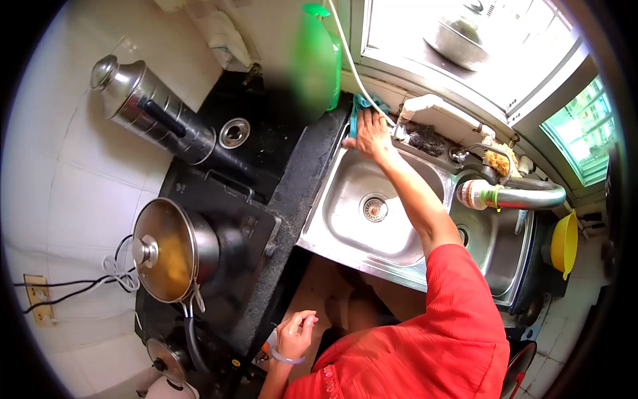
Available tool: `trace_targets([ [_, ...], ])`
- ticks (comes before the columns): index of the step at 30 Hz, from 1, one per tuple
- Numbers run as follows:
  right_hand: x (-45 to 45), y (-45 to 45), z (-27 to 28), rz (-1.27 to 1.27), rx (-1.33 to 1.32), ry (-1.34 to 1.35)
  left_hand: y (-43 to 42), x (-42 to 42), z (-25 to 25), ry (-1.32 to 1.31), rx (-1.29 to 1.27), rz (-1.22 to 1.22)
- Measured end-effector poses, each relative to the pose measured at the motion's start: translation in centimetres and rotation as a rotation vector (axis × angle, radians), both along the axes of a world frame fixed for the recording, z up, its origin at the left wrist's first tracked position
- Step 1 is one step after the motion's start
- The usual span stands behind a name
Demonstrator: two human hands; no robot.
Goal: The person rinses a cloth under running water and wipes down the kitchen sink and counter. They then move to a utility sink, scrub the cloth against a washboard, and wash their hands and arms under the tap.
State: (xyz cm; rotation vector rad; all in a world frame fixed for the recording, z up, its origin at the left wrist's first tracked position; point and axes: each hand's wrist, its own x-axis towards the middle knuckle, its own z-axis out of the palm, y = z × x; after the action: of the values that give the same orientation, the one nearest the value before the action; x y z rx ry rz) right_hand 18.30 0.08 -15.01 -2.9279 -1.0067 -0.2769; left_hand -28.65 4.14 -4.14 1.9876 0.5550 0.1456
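At the back left corner of the double steel sink (412,256), my right hand (372,135) reaches out and presses a blue cloth (355,110) onto the rim. Its fingers lie over the cloth, with part of the cloth showing beyond them. Below the sink's front edge, close to my body, my left hand (296,334) hangs with its fingers curled in and a pale bracelet on the wrist. Nothing shows in it. A drain (374,208) sits in the left basin, under my right forearm.
A lidded pot (176,249) stands on the black stove (252,229), its handle toward me. Behind it leans a tall steel canister (156,110). A green bottle (316,60) stands by the sink corner. A faucet spout (512,196) crosses the right basin, near a yellow bowl (565,246).
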Motion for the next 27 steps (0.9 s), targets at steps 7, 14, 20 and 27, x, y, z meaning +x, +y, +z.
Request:
trace_targets([
  [7, -0.6, 1.0, 0.7, -0.261, -0.248, -0.059, 0.7, 2.6, -0.5, -0.063, -0.009, -0.07],
  [14, -2.6, 0.9, -3.7, -0.301, 0.521, -0.265, 1.4, -1.9, 0.4, 0.001, 0.082, 0.031],
  [20, -11.1, 3.2, -7.1, 0.017, 1.004, 0.113, 0.6, -5.3, 1.1, -0.035, 0.011, 0.067],
  [27, -24.2, -2.3, 0.8, 0.384, 0.565, 0.65, 1.2, -8.8, -2.3, -0.348, 0.334, -0.28],
])
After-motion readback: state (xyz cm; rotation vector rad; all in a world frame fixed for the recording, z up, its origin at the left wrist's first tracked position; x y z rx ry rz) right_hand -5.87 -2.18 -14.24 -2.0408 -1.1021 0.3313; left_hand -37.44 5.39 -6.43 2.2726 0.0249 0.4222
